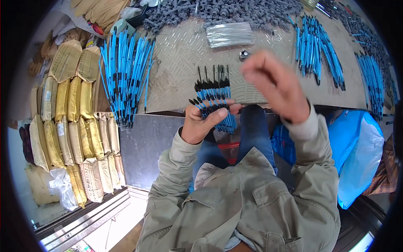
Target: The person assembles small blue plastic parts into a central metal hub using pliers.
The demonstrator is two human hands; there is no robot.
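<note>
1. Nearest the camera is my olive jacket (pixel 243 201), its collar and chest pockets filling the lower middle, with my blue-trousered knees just past it.
2. My left hand (pixel 200 124) is closed around a fanned bunch of blue rods with black tips (pixel 212 94); thumb lies across the front, fingers curl behind, and the black tips stand up over the near edge of the bench (pixel 180 63).
3. My right hand (pixel 277 86) is raised above the near edge, blurred, fingers drawn in toward the thumb; I cannot tell whether anything is pinched between them.
4. Bare patterned bench surface lies open between the bunch and a bundle of thin silver pins (pixel 230 34) toward the far edge.
5. A small dark round part (pixel 244 54) sits just beyond my right hand.
6. A long pile of blue rods (pixel 126 71) overhangs the bench's left edge; more blue rods (pixel 319 50) lie on the right side.
7. Grey moulded pieces (pixel 226 12) crowd the far edge.
8. Yellowish sacks (pixel 75 126) are stacked on the floor to the left; a blue plastic bag (pixel 357 147) is at my right.
</note>
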